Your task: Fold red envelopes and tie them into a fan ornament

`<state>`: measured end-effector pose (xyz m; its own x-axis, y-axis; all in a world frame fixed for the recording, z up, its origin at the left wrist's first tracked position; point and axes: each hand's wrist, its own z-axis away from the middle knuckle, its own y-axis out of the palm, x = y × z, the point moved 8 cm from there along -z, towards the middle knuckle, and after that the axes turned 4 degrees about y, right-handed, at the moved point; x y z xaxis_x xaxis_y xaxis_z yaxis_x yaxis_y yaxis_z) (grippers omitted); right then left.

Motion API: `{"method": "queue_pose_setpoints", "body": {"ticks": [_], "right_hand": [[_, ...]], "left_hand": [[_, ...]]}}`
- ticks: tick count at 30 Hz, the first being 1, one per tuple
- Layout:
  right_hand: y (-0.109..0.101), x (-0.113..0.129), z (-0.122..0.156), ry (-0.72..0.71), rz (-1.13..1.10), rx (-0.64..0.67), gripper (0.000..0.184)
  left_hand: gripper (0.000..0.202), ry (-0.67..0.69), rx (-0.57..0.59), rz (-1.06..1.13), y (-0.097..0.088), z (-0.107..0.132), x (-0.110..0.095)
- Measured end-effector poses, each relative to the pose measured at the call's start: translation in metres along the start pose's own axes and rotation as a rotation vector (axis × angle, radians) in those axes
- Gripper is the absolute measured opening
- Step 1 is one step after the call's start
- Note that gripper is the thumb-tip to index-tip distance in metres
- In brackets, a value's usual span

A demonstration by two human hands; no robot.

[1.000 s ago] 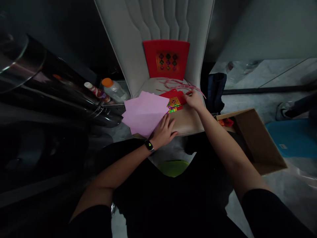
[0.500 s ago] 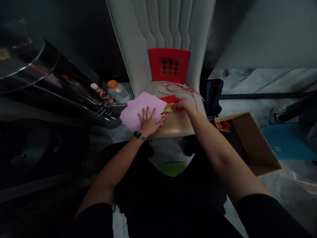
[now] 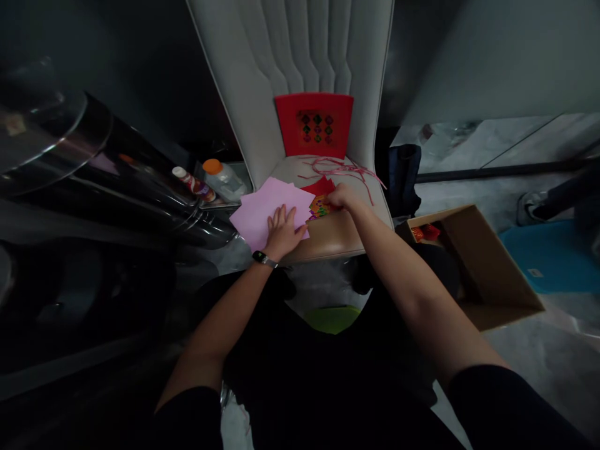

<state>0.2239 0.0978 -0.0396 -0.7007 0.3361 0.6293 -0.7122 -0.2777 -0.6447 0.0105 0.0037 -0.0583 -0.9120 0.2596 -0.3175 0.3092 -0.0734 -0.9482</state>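
Observation:
Several pink paper sheets [image 3: 262,205] lie fanned on the seat of a pale upholstered chair [image 3: 328,237]. My left hand [image 3: 282,229] rests flat on them with its fingers spread. A red card with a bright foil print [image 3: 320,199] lies just right of the sheets. My right hand [image 3: 344,197] is on that card with the fingers curled in a pinch at its edge. Pink strings [image 3: 344,167] are strewn behind it. A larger red card with a diamond pattern [image 3: 315,125] leans upright against the chair back.
Two bottles [image 3: 220,177] stand on a ledge left of the chair, by dark shiny curved metal [image 3: 140,187]. An open cardboard box [image 3: 473,262] with red items sits on the floor at right, near a blue mat [image 3: 553,256]. Something green [image 3: 330,317] lies below the seat.
My left hand slid up onto the pink sheets and flattened there. My right hand came left from the strings to the red foil card. The view shifted slightly.

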Motion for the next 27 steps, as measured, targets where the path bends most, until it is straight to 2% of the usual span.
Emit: {"method": "queue_pose_setpoints", "body": {"ticks": [2,5,7,8,11,12,13,15,17,18,20,22,24,25,27], "right_hand": [[-0.013,-0.018,0.001,0.076,0.051,-0.055,0.024],[-0.045,-0.052,0.002,0.151,0.131,-0.148,0.029],[-0.061,-0.072,0.003,0.162,0.149,-0.156,0.034],[-0.069,-0.078,0.005,0.139,0.165,-0.200,0.043],[-0.092,-0.075,0.022,0.020,0.193,-0.507,0.075],[-0.093,-0.070,0.029,-0.049,0.146,-0.581,0.078],[-0.089,-0.063,0.035,-0.128,0.051,-0.603,0.073],[-0.070,-0.050,0.040,-0.257,-0.222,-0.471,0.064],[-0.049,-0.039,0.044,-0.297,-0.415,-0.310,0.064],[-0.045,-0.034,0.048,-0.311,-0.448,-0.309,0.066],[-0.048,-0.025,0.061,-0.376,-0.396,-0.433,0.072],[-0.053,-0.014,0.076,-0.477,-0.281,-0.566,0.074],[-0.051,-0.006,0.081,-0.536,-0.226,-0.580,0.077],[-0.050,-0.005,0.081,-0.532,-0.242,-0.568,0.078],[-0.047,-0.006,0.078,-0.474,-0.339,-0.543,0.078]], "left_hand": [[0.065,0.071,-0.040,-0.012,-0.003,-0.002,-0.011],[0.050,0.181,-0.091,0.050,-0.006,-0.009,-0.031],[0.036,0.212,-0.091,0.132,-0.009,-0.016,-0.041],[0.033,0.202,-0.093,0.188,-0.013,-0.020,-0.044],[0.032,0.098,-0.198,0.485,-0.038,-0.034,-0.042],[0.031,0.052,-0.266,0.631,-0.049,-0.038,-0.037],[0.031,0.003,-0.334,0.790,-0.060,-0.043,-0.030],[0.033,-0.090,-0.457,1.104,-0.075,-0.051,-0.015],[0.036,-0.173,-0.546,1.337,-0.080,-0.060,0.001],[0.038,-0.215,-0.580,1.409,-0.079,-0.064,0.009],[0.042,-0.297,-0.606,1.467,-0.071,-0.072,0.022],[0.045,-0.338,-0.569,1.465,-0.061,-0.080,0.027],[0.047,-0.315,-0.521,1.453,-0.057,-0.085,0.023],[0.048,-0.291,-0.533,1.447,-0.060,-0.085,0.019],[0.047,-0.248,-0.660,1.401,-0.075,-0.076,0.013]]}}
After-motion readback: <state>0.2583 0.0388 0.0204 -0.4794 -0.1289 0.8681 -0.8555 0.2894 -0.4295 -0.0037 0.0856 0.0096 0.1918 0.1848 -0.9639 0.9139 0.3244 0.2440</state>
